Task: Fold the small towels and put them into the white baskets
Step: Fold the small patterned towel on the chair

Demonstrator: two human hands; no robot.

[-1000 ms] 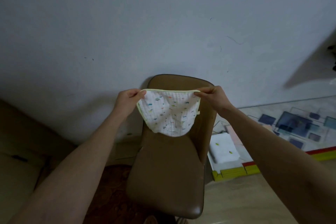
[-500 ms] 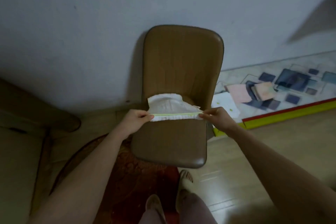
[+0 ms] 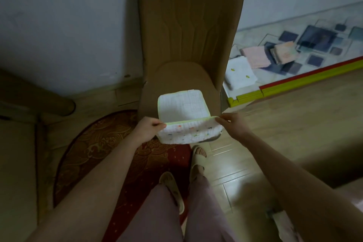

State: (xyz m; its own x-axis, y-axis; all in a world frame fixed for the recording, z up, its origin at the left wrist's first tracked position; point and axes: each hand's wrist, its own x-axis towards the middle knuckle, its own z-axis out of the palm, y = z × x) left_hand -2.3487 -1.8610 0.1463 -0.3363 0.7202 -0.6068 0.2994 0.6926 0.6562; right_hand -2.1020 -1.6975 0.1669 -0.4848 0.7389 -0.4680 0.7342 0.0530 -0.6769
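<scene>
A small white towel with a pale green edge and coloured dots lies partly on the seat of a brown chair. Its far half rests flat on the seat; its near part hangs over the front edge. My left hand pinches the towel's near left corner. My right hand pinches the near right corner. Between them the green edge is pulled straight. No white basket is in view.
On a patterned mat to the right lie a folded white towel, a pink one and a folded stack. A red rug lies under my slippered feet. A low brown piece of furniture stands at the left by the wall.
The towel, held up in the air a second ago, has come down onto the chair seat. Both hands moved toward me with its near edge, laying the far half flat.
</scene>
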